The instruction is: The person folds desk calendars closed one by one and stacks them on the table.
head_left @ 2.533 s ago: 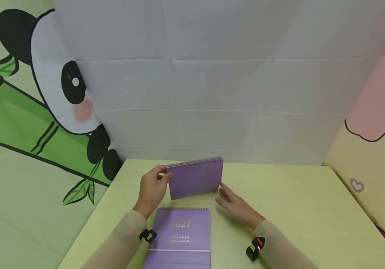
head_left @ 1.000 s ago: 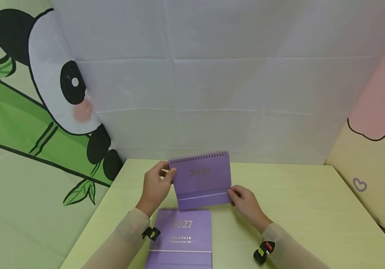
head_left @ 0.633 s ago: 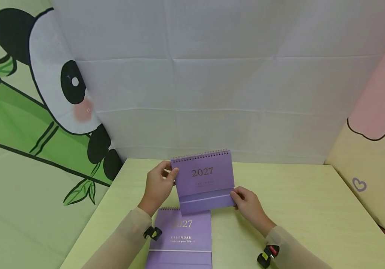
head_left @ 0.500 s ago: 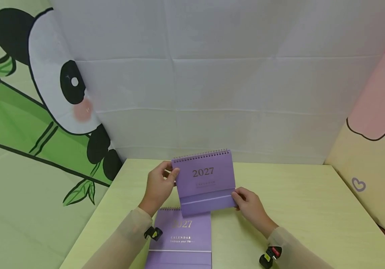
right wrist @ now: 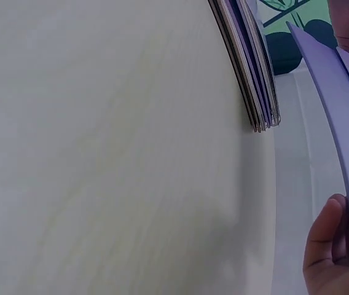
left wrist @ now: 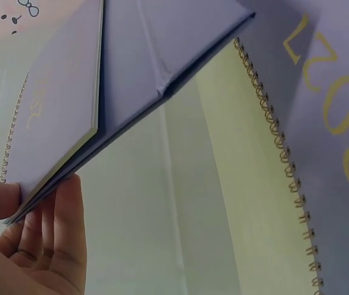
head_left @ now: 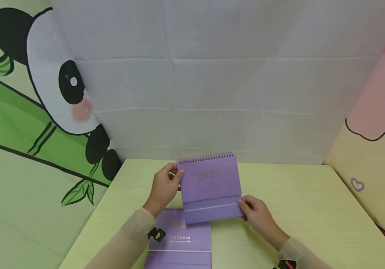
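Note:
A purple spiral-bound 2027 desk calendar [head_left: 209,186] is held up, tilted, cover toward me, above the table. My left hand [head_left: 163,186] pinches its upper left edge, thumb in front and fingers behind, as the left wrist view also shows for the hand [left wrist: 45,239]. At the lower right corner, my right hand [head_left: 259,216] pinches the bottom flap. Beneath lies another purple calendar [head_left: 179,257], partly covered by the raised one. The right wrist view shows that lower one edge-on as a thick stack of layers [right wrist: 248,67]; how many calendars it holds, I cannot tell.
The pale yellow tabletop [head_left: 289,201] extends around both hands, to a white cloth backdrop [head_left: 212,82] behind. A panda-printed cloth [head_left: 54,82] borders the left side, and a pink and cream printed cloth [head_left: 377,112] the right.
The raised calendar has turned from its plain side to its 2027 cover. My right hand has taken hold of its lower right corner. Both hands have since shifted it right and slightly down.

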Available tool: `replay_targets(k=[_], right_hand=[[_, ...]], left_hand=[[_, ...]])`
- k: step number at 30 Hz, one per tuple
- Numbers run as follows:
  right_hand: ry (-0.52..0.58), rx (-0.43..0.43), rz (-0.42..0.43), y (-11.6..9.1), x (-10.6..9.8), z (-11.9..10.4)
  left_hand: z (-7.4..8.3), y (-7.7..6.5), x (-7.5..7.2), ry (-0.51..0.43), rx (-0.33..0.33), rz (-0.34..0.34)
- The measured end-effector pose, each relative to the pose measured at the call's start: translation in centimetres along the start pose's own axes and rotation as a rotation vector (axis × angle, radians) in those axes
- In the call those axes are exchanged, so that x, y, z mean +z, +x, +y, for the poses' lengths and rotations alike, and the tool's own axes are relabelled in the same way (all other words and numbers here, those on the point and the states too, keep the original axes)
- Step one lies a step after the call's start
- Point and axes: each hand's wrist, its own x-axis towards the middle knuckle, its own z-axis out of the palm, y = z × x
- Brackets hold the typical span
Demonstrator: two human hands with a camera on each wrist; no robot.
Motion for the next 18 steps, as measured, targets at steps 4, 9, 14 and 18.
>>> replay_targets(k=[4,9,14,18], right_hand=[[0.028,0.022,-0.014,-0.9,-0.7,0.1],[0.037,0.042,-0.016,-1.5,-1.7,0.3],[0.044,0.056,-0.013,-2.1,-2.6,0.6],[0.041,0.064,-0.025,-2.4,-3.5,1.0]], left_hand=[[-0.1,-0.2,0.7,-0.004,-0.014,-0.019],[-0.1,-0.3,1.6,-0.013,-0.029,-0.043],[0.2,-0.2,2.5,-0.029,-0.054,-0.062],[0.5,-0.2,3.2,-0.028,-0.075,-0.074]])
